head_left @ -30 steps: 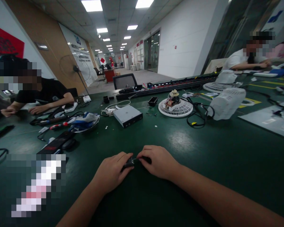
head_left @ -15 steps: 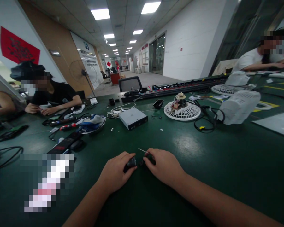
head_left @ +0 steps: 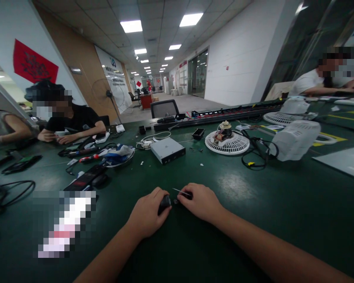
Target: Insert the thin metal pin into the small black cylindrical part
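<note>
My left hand [head_left: 149, 212] rests low over the table with its fingers wrapped round a small, black, round-edged object [head_left: 164, 203]; its kind is hard to make out. To the right, my right hand [head_left: 203, 202] is closed on a slim tool [head_left: 181, 192] with a thin metal shaft and a dark end, its tip pointing left above the gap between my hands. In that gap, beside the right fingertips, lies a tiny dark piece [head_left: 175, 201]. Ahead of both hands sits a silver and black optical disc drive [head_left: 168, 150].
Past the drive are a small black tray [head_left: 198, 133] and a white fan grille [head_left: 227, 143] bearing a motor. A white housing [head_left: 296, 141] with black cable stands right. Leftward lie a blue cloth bundle [head_left: 118, 154] and a black phone-like slab [head_left: 85, 178]. Other people sit across the table.
The view has tilted up slightly and shifted left. In the right hand, the tool shows more of its length and dark end. The left hand still grips the black object.
</note>
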`<state>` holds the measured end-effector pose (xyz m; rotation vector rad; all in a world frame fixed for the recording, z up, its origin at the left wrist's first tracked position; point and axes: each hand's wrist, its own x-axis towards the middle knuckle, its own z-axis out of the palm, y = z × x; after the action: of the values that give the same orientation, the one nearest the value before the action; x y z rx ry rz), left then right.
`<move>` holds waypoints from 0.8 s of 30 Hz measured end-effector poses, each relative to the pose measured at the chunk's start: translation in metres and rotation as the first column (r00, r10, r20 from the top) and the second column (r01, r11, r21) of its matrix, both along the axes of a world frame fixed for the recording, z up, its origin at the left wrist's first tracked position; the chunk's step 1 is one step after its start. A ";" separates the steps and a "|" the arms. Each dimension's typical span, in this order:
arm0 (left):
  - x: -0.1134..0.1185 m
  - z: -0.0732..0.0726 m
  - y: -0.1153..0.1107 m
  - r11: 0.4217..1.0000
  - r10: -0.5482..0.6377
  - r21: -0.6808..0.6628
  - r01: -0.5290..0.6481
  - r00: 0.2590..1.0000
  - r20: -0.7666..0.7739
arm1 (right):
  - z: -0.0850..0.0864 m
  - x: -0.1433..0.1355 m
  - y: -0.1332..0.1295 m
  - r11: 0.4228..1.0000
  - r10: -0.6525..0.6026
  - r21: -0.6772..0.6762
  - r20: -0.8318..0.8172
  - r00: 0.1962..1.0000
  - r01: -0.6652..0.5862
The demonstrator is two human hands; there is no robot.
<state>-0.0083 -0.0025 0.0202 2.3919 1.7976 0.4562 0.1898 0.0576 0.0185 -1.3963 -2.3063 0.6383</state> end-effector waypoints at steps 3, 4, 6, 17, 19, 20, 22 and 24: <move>0.008 0.006 0.008 0.994 0.094 -0.044 -0.097 0.993 -0.066 | 0.003 -0.003 0.002 0.999 0.008 -0.031 0.018 1.000 -0.007; 0.011 0.007 0.011 0.990 0.124 -0.060 -0.131 0.986 -0.107 | 0.004 -0.003 0.003 1.000 0.010 -0.029 0.023 1.000 -0.009; 0.017 0.009 0.016 0.974 0.193 -0.082 -0.211 0.964 -0.181 | 0.005 -0.005 0.005 1.000 0.012 -0.026 0.028 1.000 -0.011; 0.016 0.006 0.014 0.975 0.201 -0.066 -0.214 0.964 -0.173 | -0.001 0.003 0.007 0.994 0.096 -0.037 -0.085 0.992 -0.099; 0.014 0.005 0.013 0.974 0.202 -0.069 -0.215 0.966 -0.159 | -0.003 0.005 0.008 0.991 0.079 -0.097 -0.178 0.981 -0.097; 0.014 0.004 0.013 0.973 0.206 -0.070 -0.218 0.967 -0.150 | -0.004 0.005 0.008 0.987 0.066 -0.125 -0.221 0.973 -0.096; 0.013 0.002 0.012 0.974 0.206 -0.067 -0.216 0.970 -0.129 | -0.005 0.004 0.007 0.982 0.061 -0.153 -0.291 0.955 -0.110; 0.012 0.000 0.011 0.979 0.190 -0.058 -0.198 0.975 -0.117 | -0.005 0.002 0.005 0.982 0.093 -0.124 -0.347 0.933 -0.144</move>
<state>0.0038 0.0090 0.0204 2.2474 2.0701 0.2791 0.1915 0.0626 0.0137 -1.1062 -2.1099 1.0209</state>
